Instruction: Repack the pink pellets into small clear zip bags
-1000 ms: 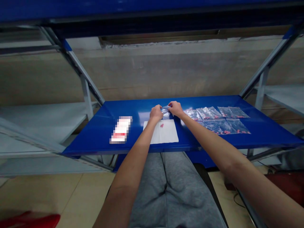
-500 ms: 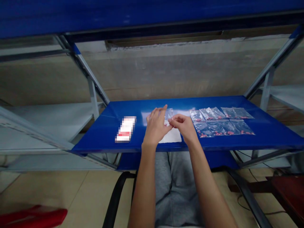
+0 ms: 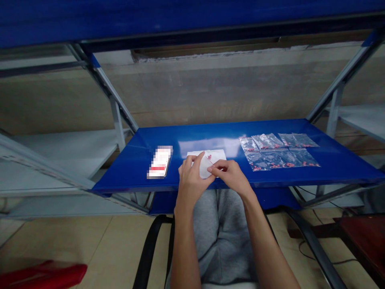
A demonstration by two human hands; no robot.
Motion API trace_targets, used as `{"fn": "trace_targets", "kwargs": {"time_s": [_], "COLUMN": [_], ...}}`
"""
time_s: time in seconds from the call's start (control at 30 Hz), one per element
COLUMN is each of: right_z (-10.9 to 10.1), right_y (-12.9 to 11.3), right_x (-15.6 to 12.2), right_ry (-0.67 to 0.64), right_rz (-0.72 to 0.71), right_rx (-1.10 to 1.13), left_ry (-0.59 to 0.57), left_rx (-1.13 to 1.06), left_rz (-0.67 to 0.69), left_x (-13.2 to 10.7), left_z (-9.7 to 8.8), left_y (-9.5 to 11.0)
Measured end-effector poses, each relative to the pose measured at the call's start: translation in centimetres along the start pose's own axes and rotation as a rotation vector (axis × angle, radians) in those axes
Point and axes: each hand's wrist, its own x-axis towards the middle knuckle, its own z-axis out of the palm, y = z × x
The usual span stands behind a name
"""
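Note:
My left hand [image 3: 190, 176] and my right hand [image 3: 230, 174] meet near the front edge of the blue shelf [image 3: 331, 160], over a white sheet of paper [image 3: 218, 154]. Both pinch a small clear plastic bag [image 3: 205, 167] between their fingertips. A few small pink pieces [image 3: 208, 156] lie on the paper just beyond the fingers. To the right, several filled clear bags [image 3: 278, 152] with pink pieces lie in rows on the shelf.
A white and red packet [image 3: 160, 162] lies on the shelf to the left of the paper. Grey shelf posts [image 3: 116, 108] slant up on both sides. A black chair arm [image 3: 148, 249] and a red object [image 3: 45, 275] are down by the floor.
Both hands have drawn back from the far middle of the shelf toward its front edge, bringing the small clear bag with them. The view has shifted slightly.

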Motion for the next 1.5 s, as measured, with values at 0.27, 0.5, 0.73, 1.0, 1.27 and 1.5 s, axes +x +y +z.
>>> {"fn": "trace_targets", "kwargs": {"time_s": [0.27,0.5,0.73,1.0,1.27,1.5], "right_z": [0.6,-0.6,-1.9,-1.6,-1.3,-1.9], "right_y": [0.4,2.0,3.8,5.1,4.7,4.2], "right_x": [-0.4,0.9,7.8,9.8,9.8,8.8], "right_ry": [-0.097,-0.006,0.007,-0.222,-0.225,-0.128], "right_rz": [0.020,0.033,-0.096,-0.130,-0.151,-0.162], "right_rx": [-0.051,-0.037,-0.698,-0.822,-0.811,-0.690], "left_ry": [0.009,0.002,-0.045,-0.168,-0.106,-0.059], "left_rx": [0.026,0.004,0.050,0.097,-0.035,-0.097], "left_rz": [0.053,0.017,-0.044,-0.092,-0.107,-0.130], "left_x": [-0.9,-1.1,-1.0,1.9,1.6,1.0], "left_z": [0.8,0.9,0.6,2.1,4.8,5.1], "left_y": [-0.9,-2.1,-2.5,-1.9,-2.3,-2.9]}}
